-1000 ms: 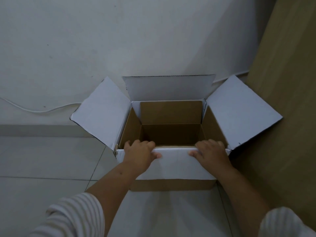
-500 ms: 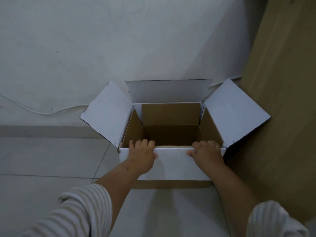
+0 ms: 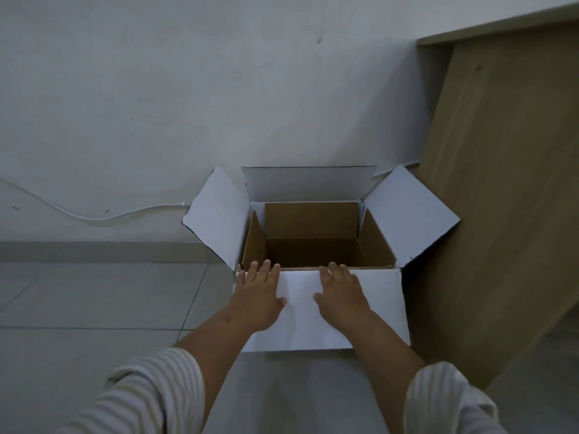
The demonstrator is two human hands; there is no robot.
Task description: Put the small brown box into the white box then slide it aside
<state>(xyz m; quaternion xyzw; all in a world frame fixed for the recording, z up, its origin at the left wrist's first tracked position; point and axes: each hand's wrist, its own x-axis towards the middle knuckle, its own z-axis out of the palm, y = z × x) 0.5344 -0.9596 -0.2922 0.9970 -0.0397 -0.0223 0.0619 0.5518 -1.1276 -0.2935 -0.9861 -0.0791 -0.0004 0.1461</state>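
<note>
Both hands lie flat and spread, holding nothing: the left hand [image 3: 260,296] and right hand [image 3: 343,292] press the near flap of the white box [image 3: 376,302], fingertips at its rim. Directly beyond them its brown interior stands open. The small brown box isn't in view.

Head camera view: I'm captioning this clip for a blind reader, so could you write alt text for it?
Both hands, left hand and right hand, press flat on the near flap of an open white box on a tiled floor. The box stands against a wall, a wooden panel to its right; its brown inside looks empty.
</note>
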